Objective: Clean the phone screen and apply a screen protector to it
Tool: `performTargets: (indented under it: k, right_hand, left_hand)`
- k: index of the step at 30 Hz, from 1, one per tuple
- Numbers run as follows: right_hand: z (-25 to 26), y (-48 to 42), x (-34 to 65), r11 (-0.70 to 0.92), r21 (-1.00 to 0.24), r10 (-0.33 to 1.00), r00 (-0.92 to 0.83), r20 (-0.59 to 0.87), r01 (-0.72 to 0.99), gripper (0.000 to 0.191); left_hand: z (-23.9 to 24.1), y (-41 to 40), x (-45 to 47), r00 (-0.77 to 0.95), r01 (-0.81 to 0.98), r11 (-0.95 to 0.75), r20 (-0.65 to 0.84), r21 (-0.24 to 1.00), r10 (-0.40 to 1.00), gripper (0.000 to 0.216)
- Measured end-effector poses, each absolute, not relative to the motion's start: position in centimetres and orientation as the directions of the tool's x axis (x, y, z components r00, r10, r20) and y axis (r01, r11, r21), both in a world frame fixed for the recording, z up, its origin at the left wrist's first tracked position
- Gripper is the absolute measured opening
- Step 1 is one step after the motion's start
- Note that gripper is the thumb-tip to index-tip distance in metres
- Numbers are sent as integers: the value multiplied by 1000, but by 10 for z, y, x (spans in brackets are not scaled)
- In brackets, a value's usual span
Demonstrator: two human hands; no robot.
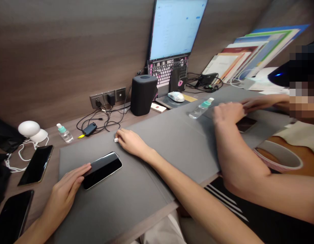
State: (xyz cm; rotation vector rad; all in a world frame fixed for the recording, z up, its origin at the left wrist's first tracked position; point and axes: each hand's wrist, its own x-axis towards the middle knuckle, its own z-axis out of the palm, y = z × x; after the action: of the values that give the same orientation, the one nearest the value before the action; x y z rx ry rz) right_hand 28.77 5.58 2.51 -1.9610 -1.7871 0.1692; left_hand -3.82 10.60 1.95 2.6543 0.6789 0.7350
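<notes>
Against a wood-grain wall [70,51], works over a grey desk mat [121,206] on the table [43,189]. Rests the left hand [64,189], fingers extended and apparently gripping nothing, on the nearer end of a smartphone [103,171], lying flat on the desk mat, dark screen up. Pinches a tiny, unidentifiable white piece [116,140] between the fingers of the right hand [130,142], just beyond the other end. Seems, as a judgement, at the step of steadying the smartphone; next calls for a secure pinch and no sliding.

No text is legible; print on the laptop screen [177,30] at twelve o'clock is too blurred.
</notes>
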Motion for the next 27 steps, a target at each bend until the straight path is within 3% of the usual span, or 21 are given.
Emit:
performTargets:
  k: [4,9,14,20,27]
  right_hand:
    - [23,56,288,-31,-437,966,140,219,899,21]
    - [24,55,289,-19,-474,966,139,219,880,21]
    - [27,47,289,35,-528,976,84,199,848,24]
    - [26,26,293,116,-582,984,-13,179,805,26]
    - [35,24,291,277,-718,955,-98,281,638,24]
  left_hand:
    - [25,108,-37,650,454,-628,247,632,718,47]
    - [31,107,-33,547,467,-431,130,772,827,57]
    - [37,110,-29,364,271,-136,29,953,931,58]
    - [37,112,-28,323,106,27,-60,994,945,60]
    - [37,110,-27,313,90,12,-40,996,949,69]
